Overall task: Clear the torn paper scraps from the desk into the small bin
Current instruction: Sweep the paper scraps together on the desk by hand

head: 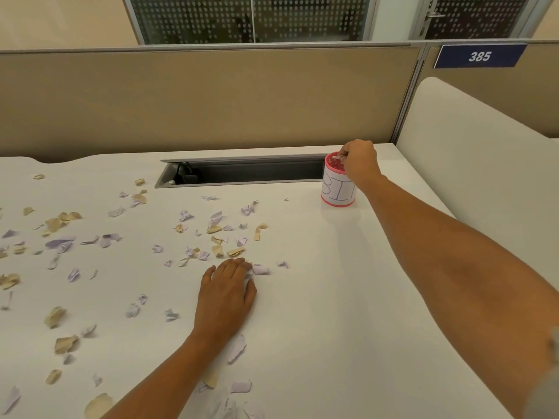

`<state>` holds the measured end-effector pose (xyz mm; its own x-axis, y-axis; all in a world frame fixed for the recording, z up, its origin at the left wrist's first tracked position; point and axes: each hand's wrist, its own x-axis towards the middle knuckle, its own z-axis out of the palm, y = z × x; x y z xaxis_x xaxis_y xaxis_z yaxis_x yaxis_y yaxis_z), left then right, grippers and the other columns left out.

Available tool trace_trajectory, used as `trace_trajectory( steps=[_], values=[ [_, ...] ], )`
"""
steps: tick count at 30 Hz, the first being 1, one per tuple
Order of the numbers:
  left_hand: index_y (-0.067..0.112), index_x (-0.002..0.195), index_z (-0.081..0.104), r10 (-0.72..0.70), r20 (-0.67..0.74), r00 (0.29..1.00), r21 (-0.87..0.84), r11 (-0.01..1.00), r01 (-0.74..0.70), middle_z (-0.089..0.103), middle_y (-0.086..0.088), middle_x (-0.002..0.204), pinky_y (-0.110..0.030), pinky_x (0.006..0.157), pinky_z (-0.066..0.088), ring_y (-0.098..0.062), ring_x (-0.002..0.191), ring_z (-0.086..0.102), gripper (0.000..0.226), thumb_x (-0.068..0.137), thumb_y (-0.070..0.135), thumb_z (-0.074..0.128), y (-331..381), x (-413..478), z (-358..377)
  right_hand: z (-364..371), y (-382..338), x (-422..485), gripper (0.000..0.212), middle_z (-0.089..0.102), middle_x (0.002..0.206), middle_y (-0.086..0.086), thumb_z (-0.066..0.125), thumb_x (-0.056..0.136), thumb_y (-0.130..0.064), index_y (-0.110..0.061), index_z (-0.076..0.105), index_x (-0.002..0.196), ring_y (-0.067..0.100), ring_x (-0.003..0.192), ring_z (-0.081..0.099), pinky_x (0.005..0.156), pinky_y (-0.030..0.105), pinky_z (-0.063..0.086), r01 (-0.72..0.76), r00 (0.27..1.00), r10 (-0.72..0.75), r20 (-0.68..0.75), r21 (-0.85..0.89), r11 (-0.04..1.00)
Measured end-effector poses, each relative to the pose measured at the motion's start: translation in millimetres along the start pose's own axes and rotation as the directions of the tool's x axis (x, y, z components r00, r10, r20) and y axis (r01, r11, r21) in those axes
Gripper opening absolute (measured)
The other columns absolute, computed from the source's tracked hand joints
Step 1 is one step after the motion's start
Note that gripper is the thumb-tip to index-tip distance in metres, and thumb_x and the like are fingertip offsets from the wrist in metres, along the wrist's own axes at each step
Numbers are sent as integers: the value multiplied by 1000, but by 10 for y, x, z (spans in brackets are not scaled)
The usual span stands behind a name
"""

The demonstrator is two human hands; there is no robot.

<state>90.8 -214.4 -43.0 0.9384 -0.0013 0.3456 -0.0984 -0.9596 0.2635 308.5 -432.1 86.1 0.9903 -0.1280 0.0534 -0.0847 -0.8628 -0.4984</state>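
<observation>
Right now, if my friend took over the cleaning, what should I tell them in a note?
Right hand: over the mouth of the small bin, fingers pinched on a pale scrap, about to drop it in.
Left hand: palm down on the desk, fingers curled over some white scraps at its tip.
Bin: upright at the far right of the desk, beside the cable slot.
Done: the area near the bin is almost free of scraps.
Left: most of the job. Purple and tan paper scraps lie scattered over the left and middle of the desk, with more near the front edge.
</observation>
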Motion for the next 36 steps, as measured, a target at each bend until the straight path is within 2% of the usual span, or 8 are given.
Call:
trace_trajectory(
  steps=[8, 13, 16, 20, 24, 28, 32, 36],
  values=[
    [10, 99, 69, 1, -21, 1000, 3, 1000, -1, 71, -5, 105, -45, 88, 51, -23, 101, 67, 24, 75, 10, 71, -8, -2, 13, 140, 82, 50, 37, 54, 130, 18, 47, 95, -21, -3, 51, 128, 34, 119, 51, 101, 37, 41, 0, 999, -1, 51, 2, 1000],
    [10, 98, 70, 15, -37, 999, 19, 1000, -15, 72, -4, 104, -44, 87, 52, -22, 100, 68, 23, 74, 11, 72, -14, -7, 18, 275, 204, -201, 29, 62, 118, 19, 43, 96, -13, 0, 61, 115, 33, 108, 57, 92, 32, 45, 239, 947, -196, -256, 149, 960],
    [10, 97, 70, 15, -57, 998, 32, 999, -13, 72, -4, 103, -46, 89, 50, -21, 99, 68, 24, 74, 11, 72, -5, -11, 26, 459, 227, -522, 23, 68, 107, 18, 49, 92, -9, 0, 67, 105, 30, 99, 61, 84, 22, 41, 365, 908, -293, -298, 222, 904],
    [11, 100, 68, 2, -72, 997, 63, 998, 3, 71, -2, 104, -46, 97, 44, -19, 103, 66, 23, 77, 15, 69, -13, -25, 38, 790, 262, -1052, 21, 69, 107, 13, 52, 90, -6, -3, 68, 102, 24, 101, 62, 91, 29, 45, 417, 909, -391, -146, 285, 863],
    [12, 98, 68, 7, -101, 995, 137, 991, 7, 71, -2, 100, -47, 95, 45, -23, 106, 65, 22, 78, 20, 65, -9, -23, 27, 1068, 231, -1381, 26, 62, 122, 10, 50, 93, -15, -6, 62, 114, 23, 115, 55, 101, 28, 37, 430, 890, -454, 32, 268, 862],
    [12, 97, 69, -10, -107, 994, 175, 984, 29, 72, -2, 98, -46, 92, 47, -23, 104, 66, 29, 78, 27, 53, -8, -20, 14, 1219, 82, -1357, 42, 33, 150, 5, 44, 96, -29, -14, 42, 135, 21, 138, 30, 113, 29, 22, 396, 843, -450, 296, 225, 890],
    [13, 95, 69, -23, -100, 995, 176, 983, 40, 72, -1, 96, -45, 91, 48, -22, 101, 67, 37, 81, 31, 39, -6, -17, 1, 1253, -113, -1219, 52, 8, 158, 1, 38, 97, -36, -21, 24, 145, 22, 145, 12, 117, 35, 16, 384, 794, -402, 456, 135, 913],
    [12, 95, 69, -29, -87, 996, 165, 985, 43, 72, -2, 94, -45, 91, 48, -21, 96, 68, 25, 78, 26, 57, -20, -17, 28, 1262, -222, -1211, 49, 4, 158, 4, 29, 101, -31, -18, 18, 147, 23, 146, 3, 118, 36, 7, 507, 691, -451, 565, 68, 860]
  ],
)
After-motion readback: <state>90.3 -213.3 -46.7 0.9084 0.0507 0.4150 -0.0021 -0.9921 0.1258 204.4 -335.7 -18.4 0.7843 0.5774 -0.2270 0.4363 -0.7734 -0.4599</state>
